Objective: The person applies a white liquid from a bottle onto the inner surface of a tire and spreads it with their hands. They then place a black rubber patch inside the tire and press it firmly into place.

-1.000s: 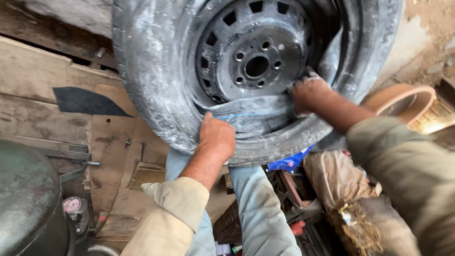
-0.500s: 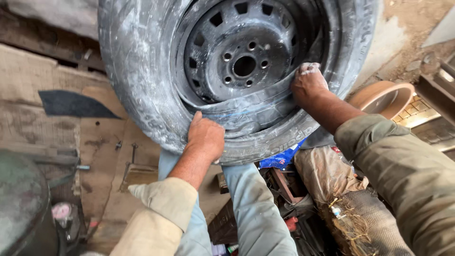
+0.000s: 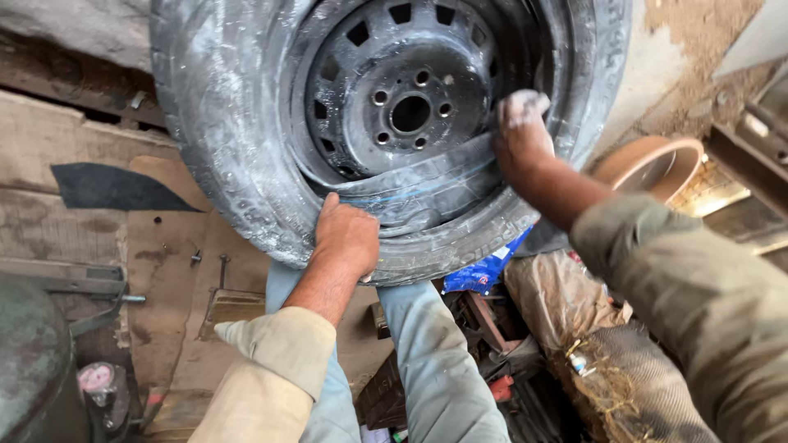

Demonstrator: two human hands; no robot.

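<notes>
A worn black tyre on a dark steel rim stands upright against my knees, smeared with pale paste. My left hand presses flat on the lower sidewall, fingers over the tread edge. My right hand grips a whitish rag or sponge against the tyre's bead at the right of the rim. The lower bead is pulled away from the rim and sags inward. My legs in grey-blue trousers are below the wheel.
A green metal machine body stands at lower left. Sacks and straw lie at lower right with a blue wrapper. A round brown basin sits at right. Worn boards cover the floor at left.
My right hand has slid up the right side of the rim with the rag. The left hand stays pressed on the lower sidewall. The view has shifted a little.
</notes>
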